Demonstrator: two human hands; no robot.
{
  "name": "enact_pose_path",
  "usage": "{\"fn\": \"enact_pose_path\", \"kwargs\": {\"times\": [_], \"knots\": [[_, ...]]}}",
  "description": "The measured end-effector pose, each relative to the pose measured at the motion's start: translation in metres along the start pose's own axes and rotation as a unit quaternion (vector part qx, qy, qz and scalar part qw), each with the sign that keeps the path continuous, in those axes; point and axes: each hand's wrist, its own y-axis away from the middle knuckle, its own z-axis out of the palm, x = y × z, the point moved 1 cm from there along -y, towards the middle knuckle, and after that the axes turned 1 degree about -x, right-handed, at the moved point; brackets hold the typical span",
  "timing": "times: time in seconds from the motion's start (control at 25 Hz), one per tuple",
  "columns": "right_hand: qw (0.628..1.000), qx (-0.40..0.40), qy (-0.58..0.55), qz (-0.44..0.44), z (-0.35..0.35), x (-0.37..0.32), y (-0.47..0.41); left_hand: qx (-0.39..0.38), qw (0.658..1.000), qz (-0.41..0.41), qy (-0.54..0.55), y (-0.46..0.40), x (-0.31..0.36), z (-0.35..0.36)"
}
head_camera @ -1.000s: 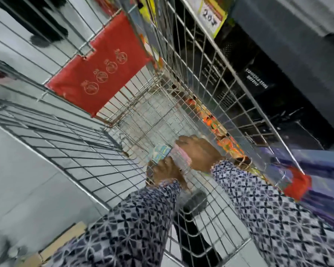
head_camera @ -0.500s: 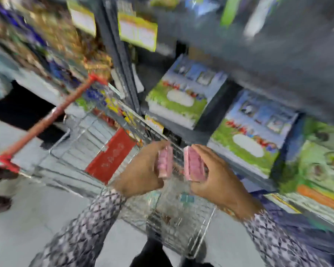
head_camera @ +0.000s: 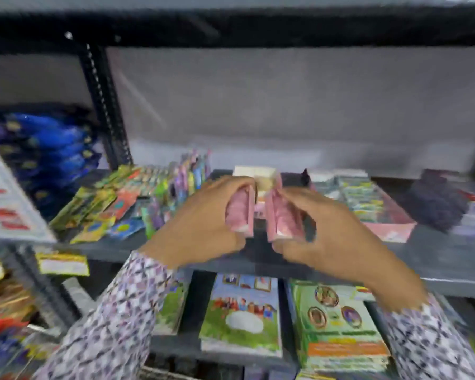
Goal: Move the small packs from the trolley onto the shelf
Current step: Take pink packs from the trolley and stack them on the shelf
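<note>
My left hand (head_camera: 203, 223) grips a small pink pack (head_camera: 240, 212), held upright. A second small pink pack (head_camera: 281, 218) is in my right hand (head_camera: 321, 229), also upright. Both packs hover side by side, a narrow gap apart, just over the front middle of the dark grey shelf (head_camera: 436, 259). Behind them on the shelf stands a pale boxed pack (head_camera: 254, 174). The trolley is out of view. The picture is blurred by motion.
Colourful sachets (head_camera: 115, 204) lie fanned on the shelf's left, with flat packs and a pink box (head_camera: 379, 212) on its right. Blue bags (head_camera: 47, 144) sit beyond the black upright (head_camera: 102, 105). Books (head_camera: 242, 314) fill the lower shelf. Price tags (head_camera: 62, 264) hang at left.
My view swung up from the trolley to the shelf. Both hands rose from the trolley basket with a pink pack each and now hold them over the shelf.
</note>
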Motion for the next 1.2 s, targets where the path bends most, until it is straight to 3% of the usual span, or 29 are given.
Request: {"fn": "enact_pose_path", "kwargs": {"times": [0.24,0.32,0.48,0.56,1.04,1.12,1.2], "knots": [[0.99,-0.107,0.079,0.052,0.003,0.051,-0.114,-0.094,0.99,-0.089,-0.052,-0.114,-0.029,0.014],[0.99,-0.08,0.104,0.056,0.014,0.069,-0.122,-0.1,0.989,-0.099,-0.052,-0.116,-0.042,0.02],[0.992,0.068,0.096,0.041,0.033,0.078,-0.104,-0.028,0.996,-0.086,-0.018,-0.093,-0.064,0.027],[0.989,0.097,0.102,0.044,0.041,0.078,-0.101,0.023,0.997,-0.071,-0.022,-0.088,-0.068,0.032],[0.982,0.102,0.149,0.063,0.048,0.071,-0.106,0.085,0.994,-0.052,-0.046,-0.09,-0.059,0.034],[0.981,0.109,0.15,0.053,0.055,0.055,-0.08,0.135,0.989,-0.031,-0.051,-0.055,-0.05,0.034],[0.985,0.123,0.12,-0.01,0.074,0.029,-0.038,0.208,0.977,-0.008,-0.04,0.012,-0.041,0.044]]}}
